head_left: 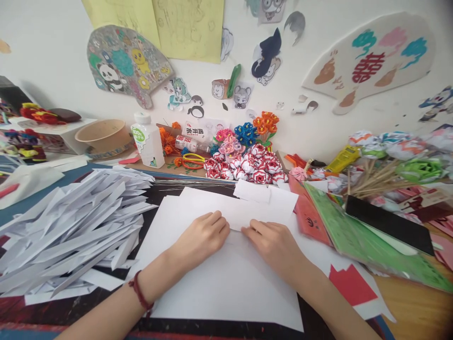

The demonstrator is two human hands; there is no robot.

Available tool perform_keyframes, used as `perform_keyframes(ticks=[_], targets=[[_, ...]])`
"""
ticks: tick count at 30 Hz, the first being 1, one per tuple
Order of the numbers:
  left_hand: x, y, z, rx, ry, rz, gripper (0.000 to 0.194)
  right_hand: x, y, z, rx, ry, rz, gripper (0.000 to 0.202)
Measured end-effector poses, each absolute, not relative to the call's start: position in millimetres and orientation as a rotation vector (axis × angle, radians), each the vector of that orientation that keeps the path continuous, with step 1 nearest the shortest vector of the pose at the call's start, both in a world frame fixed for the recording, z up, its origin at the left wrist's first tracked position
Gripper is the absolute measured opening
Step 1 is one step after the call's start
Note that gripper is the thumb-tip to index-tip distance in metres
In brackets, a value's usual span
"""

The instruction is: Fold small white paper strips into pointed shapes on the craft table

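My left hand [206,232], a dark red bracelet [139,292] on its wrist, has its fingers curled down on the edge of a white paper piece [238,215]. Opposite it, my right hand [271,241] pinches the same edge with bent fingers. A short stretch of that edge shows between the hands; the fingertips are partly hidden. Beneath both hands lies a large white paper sheet [226,288]. Just beyond them rests a small folded white paper [252,191].
A heap of folded white paper strips [81,231] covers the left side. Paper flowers [247,163] and a white bottle [146,141] stand along the wall. On the right lie a black phone [389,224], green paper pack [354,236] and red paper scrap [352,284].
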State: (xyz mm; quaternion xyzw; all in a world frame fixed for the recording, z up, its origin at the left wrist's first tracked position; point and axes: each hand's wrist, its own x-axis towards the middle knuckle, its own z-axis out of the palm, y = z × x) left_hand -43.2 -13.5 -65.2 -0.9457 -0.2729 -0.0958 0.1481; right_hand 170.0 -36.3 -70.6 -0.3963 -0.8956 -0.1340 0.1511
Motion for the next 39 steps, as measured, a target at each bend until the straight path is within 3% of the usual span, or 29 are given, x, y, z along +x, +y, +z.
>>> perform_keyframes(ticks=[23,32,39], targets=[[-41,-16,-63,-2.629,-0.599,-0.156,0.017,166,-41,-65,-1.151,-2.755,-0.518,0.017],[-43,-18,-60,-2.653,-0.592,-0.150,0.016,165,-44,-60,-1.368,-2.750,-0.323,0.021],[-49,-13,-56,-2.656,-0.847,-0.165,0.016,169,-46,-49,-1.510,-2.695,-0.101,0.020]])
